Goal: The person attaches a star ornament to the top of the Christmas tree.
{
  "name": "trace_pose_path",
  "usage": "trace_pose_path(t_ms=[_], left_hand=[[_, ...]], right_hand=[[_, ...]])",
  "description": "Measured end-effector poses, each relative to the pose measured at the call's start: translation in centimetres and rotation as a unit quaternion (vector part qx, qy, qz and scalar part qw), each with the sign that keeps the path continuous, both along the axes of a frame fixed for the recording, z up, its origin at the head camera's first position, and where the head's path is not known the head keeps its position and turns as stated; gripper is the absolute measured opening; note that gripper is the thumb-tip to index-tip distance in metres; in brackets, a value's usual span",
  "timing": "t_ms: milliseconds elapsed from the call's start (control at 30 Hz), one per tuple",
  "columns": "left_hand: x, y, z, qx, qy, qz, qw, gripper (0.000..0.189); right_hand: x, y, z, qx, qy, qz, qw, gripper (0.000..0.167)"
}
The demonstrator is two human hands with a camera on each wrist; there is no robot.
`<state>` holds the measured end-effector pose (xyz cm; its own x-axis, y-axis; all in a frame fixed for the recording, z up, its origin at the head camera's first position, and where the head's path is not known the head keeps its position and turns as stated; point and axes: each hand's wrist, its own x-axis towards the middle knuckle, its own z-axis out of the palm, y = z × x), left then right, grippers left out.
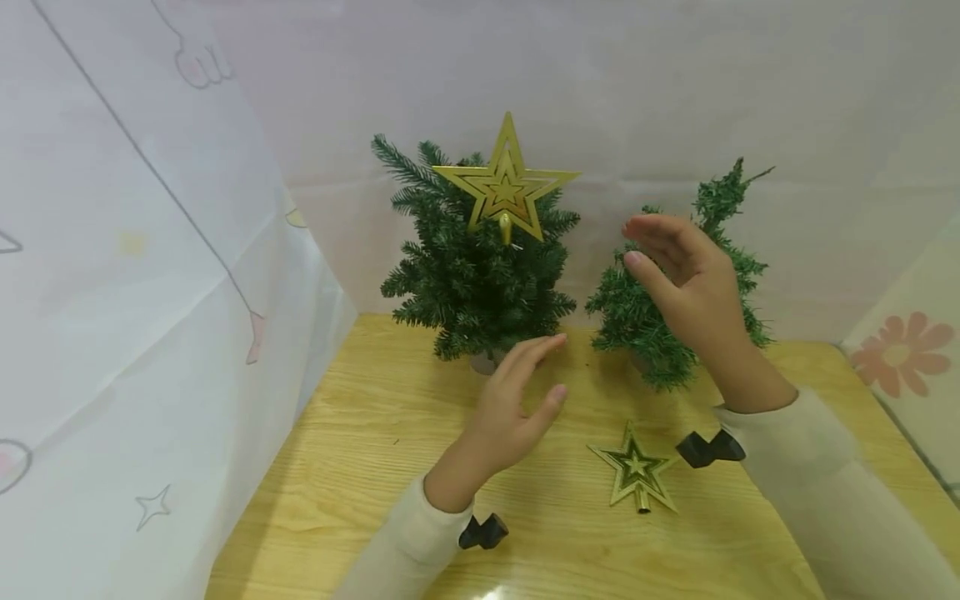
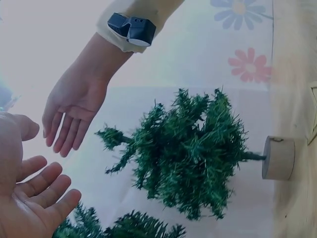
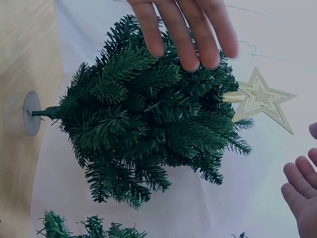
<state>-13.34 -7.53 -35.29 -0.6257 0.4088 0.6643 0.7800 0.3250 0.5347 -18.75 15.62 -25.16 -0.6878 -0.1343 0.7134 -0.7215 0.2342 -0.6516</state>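
Observation:
In the head view a fuller artificial Christmas tree (image 1: 480, 283) stands at the back of the table with a gold star topper (image 1: 506, 187) at its top. To its right is a smaller, sparser artificial tree (image 1: 652, 325), with a bare tip. My left hand (image 1: 510, 408) hovers in front of the fuller tree, fingers extended and thumb apart, holding nothing. Beside the smaller tree, and partly covering it, my right hand (image 1: 693, 283) is raised with loosely bent fingers and nothing in them. A second gold star topper (image 1: 635, 467) lies on the table between the forearms.
Both trees stand on round bases; the smaller one's base (image 2: 278, 157) looks wooden. The wooden table (image 1: 360, 467) meets a pale printed cloth (image 1: 150, 250) behind and at the left. A black wrist camera (image 1: 708, 448) sits on the right sleeve.

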Motion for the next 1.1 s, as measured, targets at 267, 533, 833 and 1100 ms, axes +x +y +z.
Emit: trace_pose_path(t_ms=[267,533,833,1100], left_hand=[[-0.5,1.3,-0.1,-0.025,-0.023,-0.007,0.9994,0.058],[-1.1,2.5,-1.1,-0.045,-0.073,-0.012,0.9962,0.063],[-1.7,3.1,-1.4,-0.058,-0.065,-0.012,0.9961,0.066],[-2.2,3.2,-1.7,-0.065,-0.067,-0.015,0.9955,0.067]], right_hand=[[0.5,0.5,-1.1,0.018,-0.006,-0.012,0.9998,0.043],[1.2,1.6,-3.0,0.019,-0.016,-0.001,0.9997,0.046],[2.7,2.6,-4.8,0.033,-0.024,-0.009,0.9991,0.050],[4.0,3.7,-6.8,-0.006,-0.031,0.016,0.9994,0.050]])
